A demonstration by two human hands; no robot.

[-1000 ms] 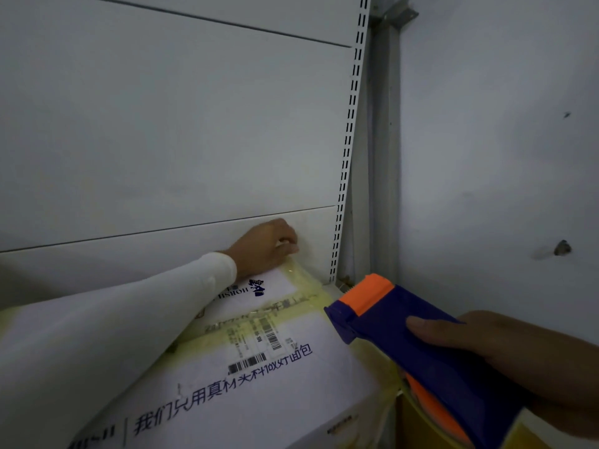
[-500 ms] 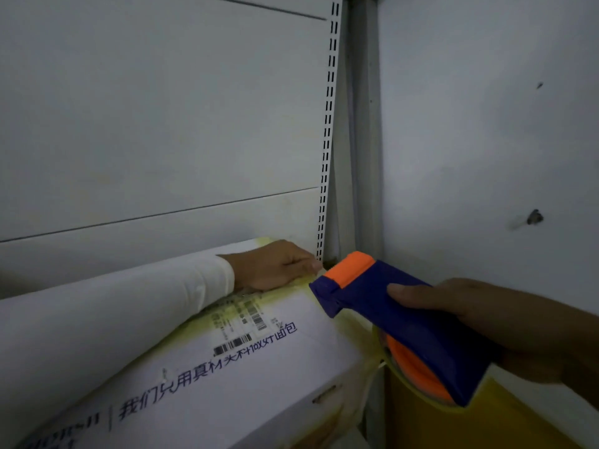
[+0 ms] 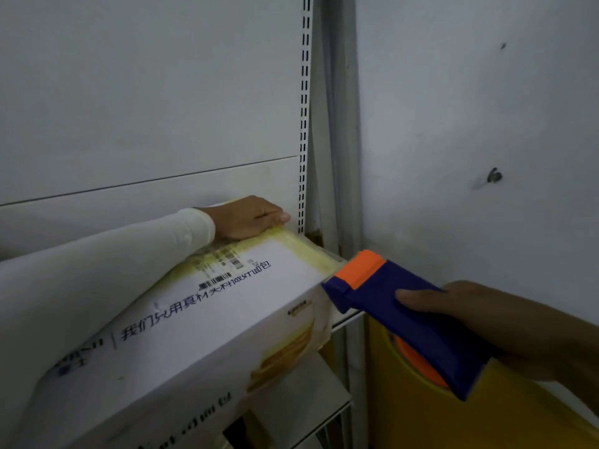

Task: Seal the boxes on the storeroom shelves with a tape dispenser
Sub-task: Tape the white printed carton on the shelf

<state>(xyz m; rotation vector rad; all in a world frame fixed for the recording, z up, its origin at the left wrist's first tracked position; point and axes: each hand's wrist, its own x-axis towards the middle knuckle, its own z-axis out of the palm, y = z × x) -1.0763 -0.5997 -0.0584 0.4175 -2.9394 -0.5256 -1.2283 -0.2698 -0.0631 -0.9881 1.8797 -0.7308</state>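
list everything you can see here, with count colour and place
box: one, white with yellow edges and dark print, on the shelf, centre left
tape dispenser: one, dark blue with orange parts, nose at the box's right corner
shelf upright: one, white, slotted, behind the box
wall: grey-white, right side
yellow object: one, lower right, unclear what
left hand: rests on the box's far edge, white sleeve
right hand: holds the tape dispenser
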